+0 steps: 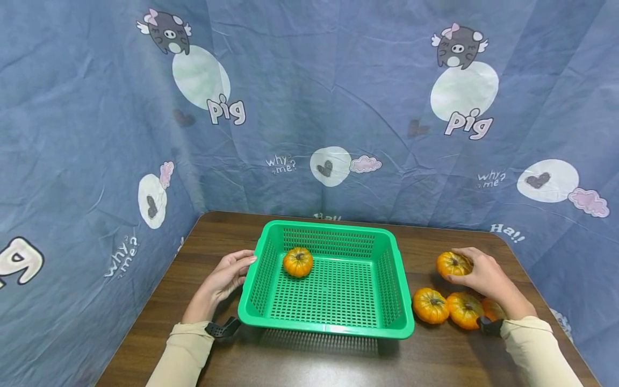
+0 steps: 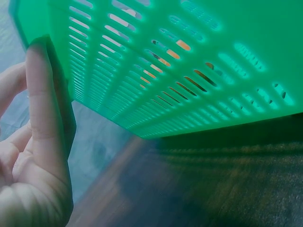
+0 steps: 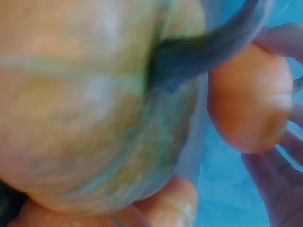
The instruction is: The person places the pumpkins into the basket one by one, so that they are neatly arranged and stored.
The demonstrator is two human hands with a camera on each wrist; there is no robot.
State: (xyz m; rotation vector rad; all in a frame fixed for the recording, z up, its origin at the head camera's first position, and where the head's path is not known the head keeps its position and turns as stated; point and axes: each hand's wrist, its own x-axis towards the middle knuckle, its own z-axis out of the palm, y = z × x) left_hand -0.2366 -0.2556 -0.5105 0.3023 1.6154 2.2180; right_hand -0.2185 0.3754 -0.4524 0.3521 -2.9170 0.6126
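Note:
My right hand (image 1: 483, 271) grips a small orange pumpkin (image 1: 452, 264) between thumb and fingers, to the right of a green plastic basket (image 1: 398, 285). In the right wrist view the held pumpkin (image 3: 251, 101) shows between the fingertips, beyond a large blurred pumpkin (image 3: 85, 109) with a curved stem. On the other side, my left hand (image 1: 229, 274) touches the basket's left rim with its fingertips. One finger (image 2: 45, 104) lies straight along the outside of the basket wall (image 2: 142, 85) in the left wrist view. Inside the basket, at its left, sits one pumpkin (image 1: 297, 262).
Near my right wrist a pumpkin (image 1: 430, 306), another pumpkin (image 1: 465, 310) and a partly hidden pumpkin (image 1: 493, 309) stand in a row on the brown wooden table (image 1: 319, 363). A blue curtain (image 1: 309, 97) with pig prints hangs behind and at the sides.

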